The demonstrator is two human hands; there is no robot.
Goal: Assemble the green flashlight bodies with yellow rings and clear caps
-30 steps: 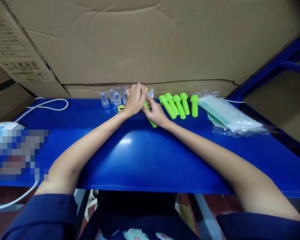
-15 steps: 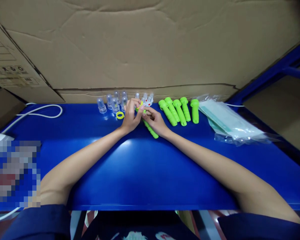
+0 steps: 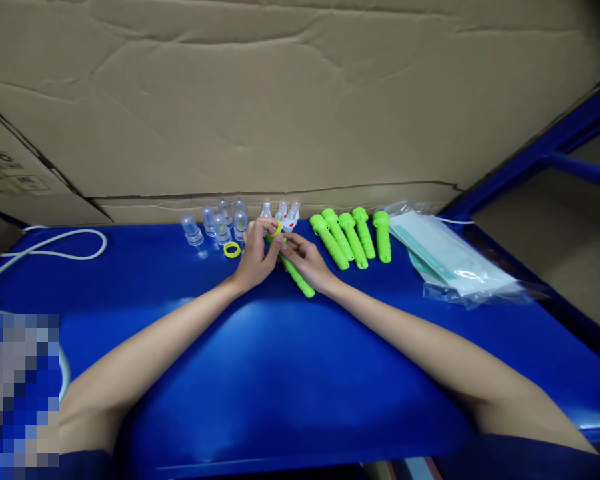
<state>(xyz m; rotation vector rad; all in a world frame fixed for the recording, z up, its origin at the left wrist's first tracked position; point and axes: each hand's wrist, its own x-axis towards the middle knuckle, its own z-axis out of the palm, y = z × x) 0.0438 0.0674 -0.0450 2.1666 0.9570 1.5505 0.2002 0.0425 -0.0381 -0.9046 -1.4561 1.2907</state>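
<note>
My right hand (image 3: 307, 261) is closed around the upper part of a green flashlight-shaped tube (image 3: 300, 279), which slants down to the right. At the tube's upper end, my left hand (image 3: 256, 259) pinches a yellow ring (image 3: 278, 228). The fingertips of both hands meet there, so how the ring sits on the tube is partly hidden. Another yellow ring (image 3: 232, 250) lies on the table left of my left hand. Behind it stand several clear domed caps (image 3: 222, 230). Just beyond my hands are a few white and clear pieces with red dots (image 3: 291, 217).
Several green tubes (image 3: 350, 240) lie in a row to the right. Farther right, plastic-bagged white and teal packets (image 3: 455, 257) rest on the blue table (image 3: 280, 387). A white cable (image 3: 80, 233) loops at left. Cardboard (image 3: 260, 107) walls the back; a blue frame (image 3: 545, 153) stands right.
The view has tilted and shifted, so the whole scene sits lower and slightly left. Both hands keep their hold on the ring and the tube, with slight finger movement.
</note>
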